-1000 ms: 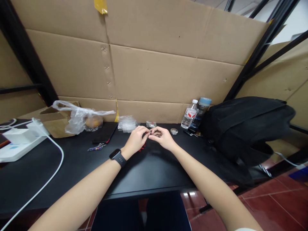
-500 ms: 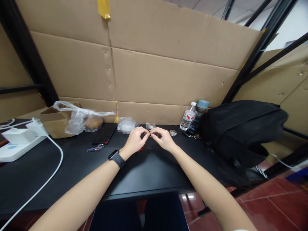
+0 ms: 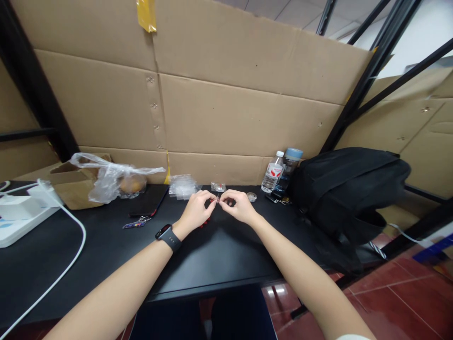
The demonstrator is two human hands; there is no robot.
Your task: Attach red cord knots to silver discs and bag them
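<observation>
Single head-worn view, close, forward and down across black desk (image 3: pixel 219 264)

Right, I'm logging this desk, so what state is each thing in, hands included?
left hand, pinching a tiny item
right hand, pinched at the same item
watch, strapped on, display unreadable
water bottle, upright, capped
blue-lidded bottle, upright, lid on
cardboard box, open
plastic bag, gathered at top, round thing inside
backpack, slumped; zips unclear

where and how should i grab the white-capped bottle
I'd take the white-capped bottle around its label, from the front left: it stands upright with a long round body, and the blue-capped bottle crowds its right side.
</observation>
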